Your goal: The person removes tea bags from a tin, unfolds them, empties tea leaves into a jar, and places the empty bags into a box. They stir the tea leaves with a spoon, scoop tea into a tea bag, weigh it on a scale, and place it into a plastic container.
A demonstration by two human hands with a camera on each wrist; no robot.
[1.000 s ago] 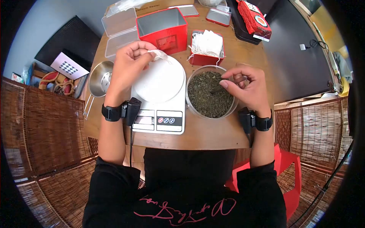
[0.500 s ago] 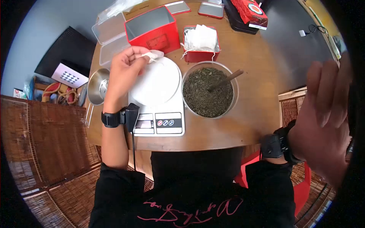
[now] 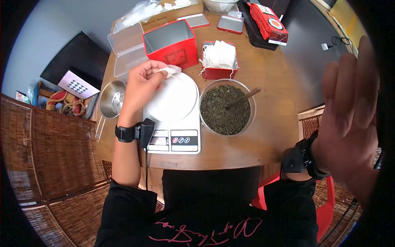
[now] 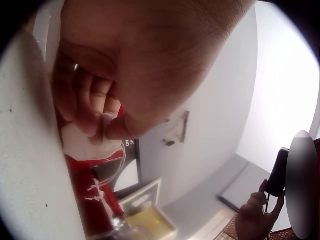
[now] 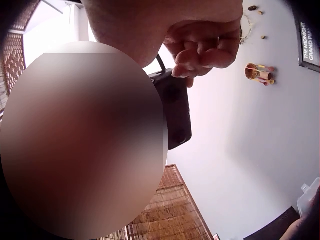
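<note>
My left hand [image 3: 142, 84] pinches a small white tea bag [image 4: 87, 146] by its top, its string hanging loose, over the round white plate of a kitchen scale [image 3: 170, 103]. Beside the scale stands a clear round tub [image 3: 254, 110] of dark dried tea leaves [image 3: 224, 117]. A brown wooden spoon [image 3: 249, 94] leans in the leaves, untouched. My right hand [image 3: 352, 119] is raised close to the head view, fingers bent. In the left wrist view, its fingers and thumb are at the lower end of the black head camera [image 4: 277, 172].
Behind the tub, a red tin [image 3: 220, 73] holds white tea bags with strings. A larger red tin [image 3: 175, 51] stands open behind the scale. Left of the scale is a metal pan [image 3: 110, 101]. A red packet [image 3: 269, 24] lies on a black case at the back right.
My right hand let go of the wooden spoon and rose to the head camera. The head view has shifted slightly. My left hand keeps the tea bag over the scale.
</note>
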